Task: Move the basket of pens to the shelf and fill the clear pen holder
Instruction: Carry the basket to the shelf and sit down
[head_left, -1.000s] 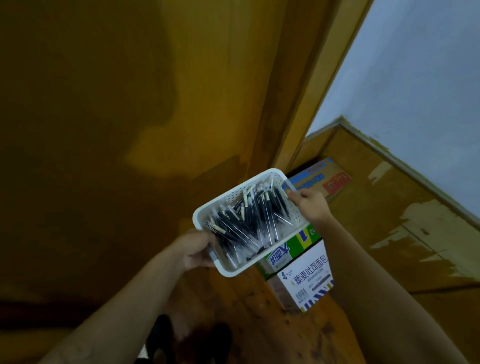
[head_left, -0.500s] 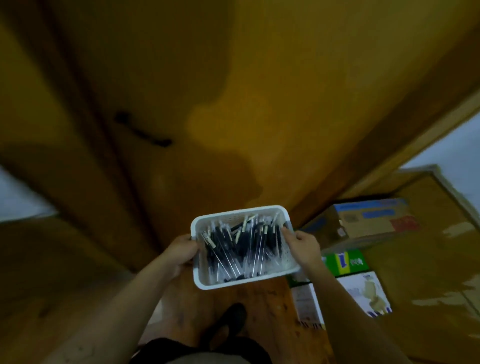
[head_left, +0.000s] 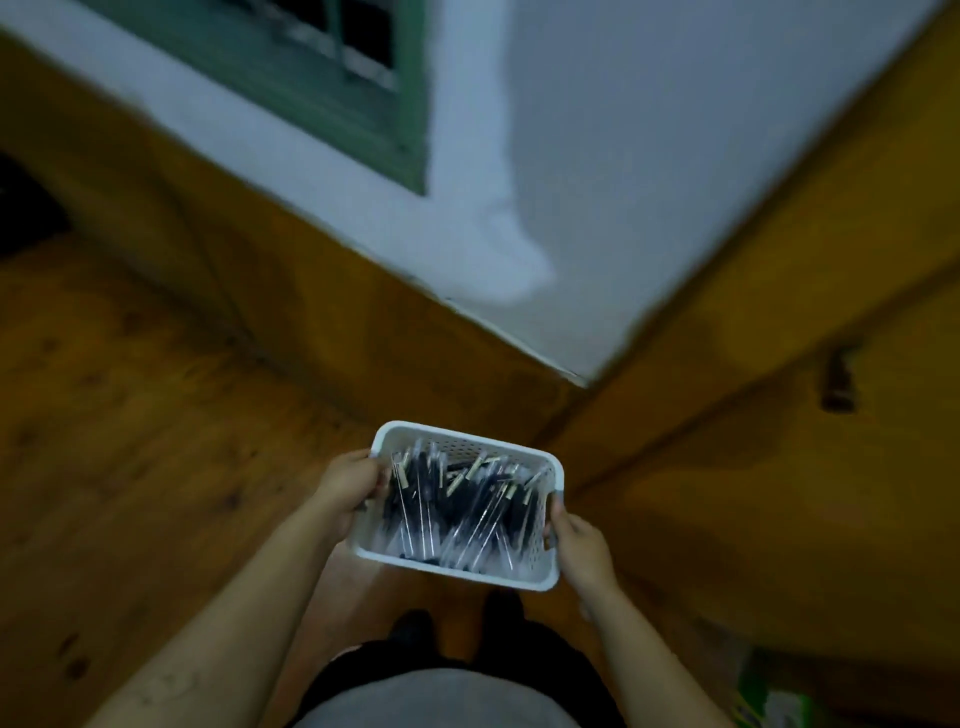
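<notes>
Wooden floor (head_left: 130, 415) and matching brown wall panels fill the view, with a pale wall (head_left: 675, 156) and a green window frame (head_left: 374, 119) above, and a dark handle (head_left: 836, 382) on the panel to the right. The white basket (head_left: 452, 565), heaped with dark pens (head_left: 457, 504), is held in the air over the floor and the person's dark shoes. It sits between both hands. The left hand (head_left: 350, 491) curls its grip round the left rim, and the right hand (head_left: 579, 545) clasps the right wall near the lower corner. Both forearms reach forward.
</notes>
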